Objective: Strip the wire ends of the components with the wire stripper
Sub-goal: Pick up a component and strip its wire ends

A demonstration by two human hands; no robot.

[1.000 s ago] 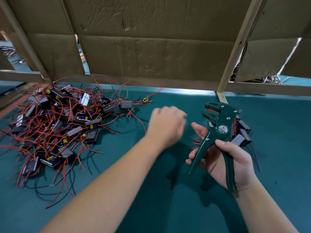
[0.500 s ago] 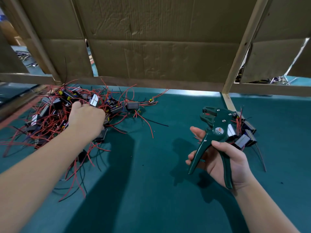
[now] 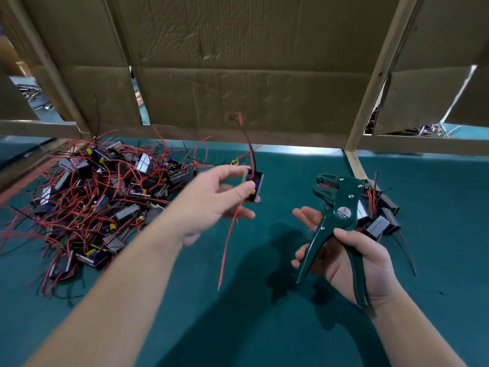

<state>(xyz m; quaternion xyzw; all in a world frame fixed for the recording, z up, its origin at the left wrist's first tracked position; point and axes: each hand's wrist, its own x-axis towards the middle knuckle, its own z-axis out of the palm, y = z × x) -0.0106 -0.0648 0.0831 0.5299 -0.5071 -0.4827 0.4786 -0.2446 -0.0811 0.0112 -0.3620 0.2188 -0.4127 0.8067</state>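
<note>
My left hand (image 3: pixel 211 200) pinches a small black component (image 3: pixel 254 186) above the middle of the green mat. One red wire (image 3: pixel 228 242) hangs down from it and another red-and-black pair rises above it. My right hand (image 3: pixel 354 263) grips the handles of a green wire stripper (image 3: pixel 334 223), held upright with its jaws at the top, a short way right of the component. The stripper's handles are spread apart and nothing sits in its jaws.
A big tangle of components with red wires (image 3: pixel 95 200) covers the mat (image 3: pixel 251 313) at the left. A small group of components (image 3: pixel 381 215) lies behind the stripper at the right. Cardboard panels (image 3: pixel 238 75) on a wooden frame (image 3: pixel 375 75) close off the back.
My left hand went left into the pile, took one component and has come back to the middle with it. My right hand has kept the stripper almost still.
</note>
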